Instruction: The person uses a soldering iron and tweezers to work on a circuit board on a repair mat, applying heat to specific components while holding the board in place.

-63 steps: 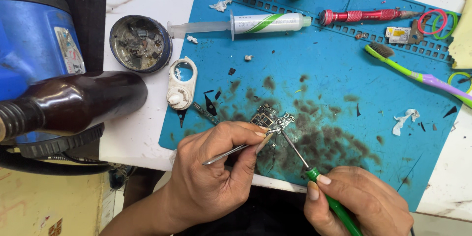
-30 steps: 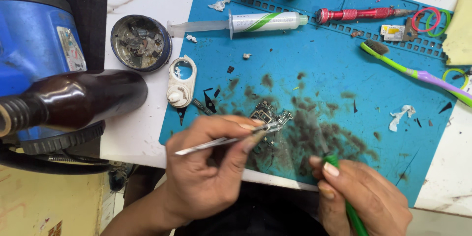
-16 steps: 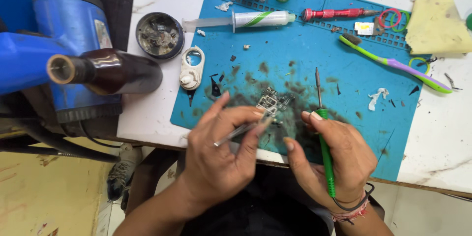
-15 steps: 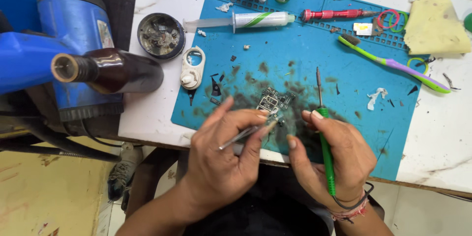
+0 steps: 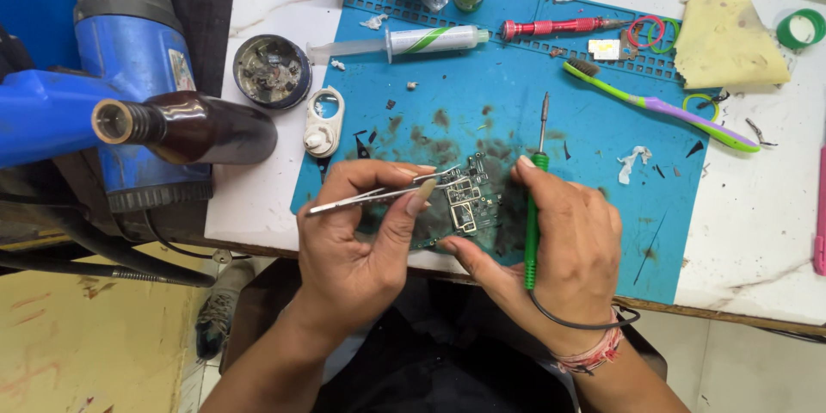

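The left hand [image 5: 357, 237] is closed on tweezers [image 5: 383, 194], pinched between thumb and fingers, their tips touching the top edge of a small circuit board [image 5: 469, 202]. The board lies on the stained near part of a blue mat [image 5: 602, 120] and is steadied from the right and below by the right hand [image 5: 559, 245], which also keeps a green screwdriver [image 5: 533, 198] tucked under its fingers (shaft pointing away, tip clear of the board). On the mat's far side lie a syringe [image 5: 413, 40], a red screwdriver [image 5: 555, 28] and a toothbrush [image 5: 658, 107]. A brown bottle [image 5: 185, 127] lies on its side at the left of the white surface [image 5: 757, 215], beside a blue heat gun [image 5: 129, 52].
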